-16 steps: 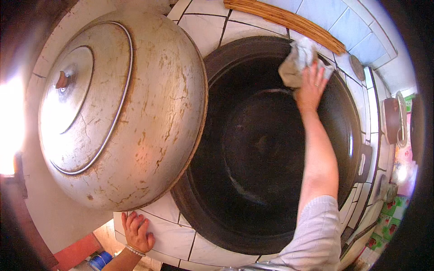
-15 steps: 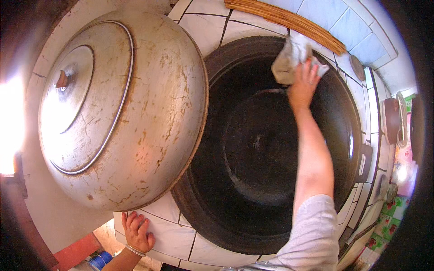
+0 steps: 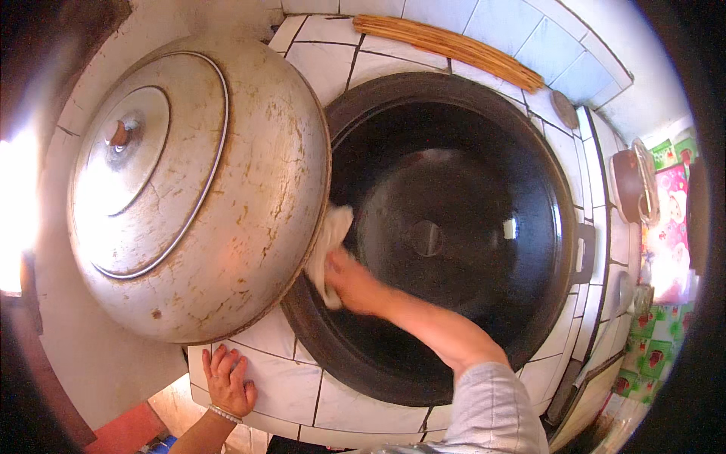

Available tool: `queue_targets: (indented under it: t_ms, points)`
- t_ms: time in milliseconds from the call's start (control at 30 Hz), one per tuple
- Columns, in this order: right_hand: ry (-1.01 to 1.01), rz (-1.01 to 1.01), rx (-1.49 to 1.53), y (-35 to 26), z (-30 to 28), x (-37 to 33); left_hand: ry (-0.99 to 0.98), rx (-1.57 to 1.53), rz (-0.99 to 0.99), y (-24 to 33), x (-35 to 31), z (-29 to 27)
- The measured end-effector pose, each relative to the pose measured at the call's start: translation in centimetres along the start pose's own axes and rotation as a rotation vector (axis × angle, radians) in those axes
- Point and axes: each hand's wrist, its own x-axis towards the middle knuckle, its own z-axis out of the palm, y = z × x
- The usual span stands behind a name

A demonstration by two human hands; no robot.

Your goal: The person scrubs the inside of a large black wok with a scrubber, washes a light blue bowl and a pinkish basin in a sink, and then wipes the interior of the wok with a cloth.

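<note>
A large black wok (image 3: 423,303) is set into the white-tiled stove top. My right hand (image 3: 349,281) presses a pale cloth (image 3: 324,253) against the wok's left inner wall, close beside the rim of a big, stained metal lid (image 3: 249,189). The lid stands tilted at the left and covers part of the wok's edge. My left hand (image 3: 228,384) rests on the tiles at the front edge, just below the lid, fingers spread and holding nothing. Part of the cloth is hidden by the lid and my hand.
A bundle of thin wooden sticks (image 3: 450,51) lies along the back wall. On the right are a round brown object (image 3: 564,110), a brown container (image 3: 626,186) and a patterned green covering (image 3: 655,344). White tiles (image 3: 363,401) surround the wok.
My right hand has swept the cloth from the wok's far right edge to its left side, by the lid. The left hand stays on the tiles. The view has shifted slightly.
</note>
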Motion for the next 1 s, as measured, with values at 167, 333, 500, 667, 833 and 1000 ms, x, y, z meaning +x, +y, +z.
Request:
queue_targets:
  t_ms: [167, 333, 500, 667, 833, 1000]
  points:
    - [-0.523, -0.031, 0.502, -5.7, -5.8, -12.1, 0.003, 0.012, -0.029, 0.3, -0.2, -0.2]
    - [-0.455, 0.157, 0.345, -5.2, -4.1, -7.2, -0.005, 0.026, -0.019, 0.0, -0.5, 0.4]
    - [0.855, 0.137, 0.301, 7.3, -1.2, 8.6, -0.012, -0.003, -0.053, 0.0, -0.8, 0.0]
    - [1.16, 1.035, -0.511, 18.8, -11.6, 7.9, -0.006, 0.011, -0.004, -0.3, -0.3, -0.3]
    - [0.788, 0.602, -0.553, 15.3, -2.0, 7.3, -0.012, -0.018, 0.025, 0.1, 0.6, -0.1]
    - [-0.498, 0.221, -0.114, 0.5, -0.2, -9.5, 0.029, 0.013, -0.053, 0.0, -0.7, -0.1]
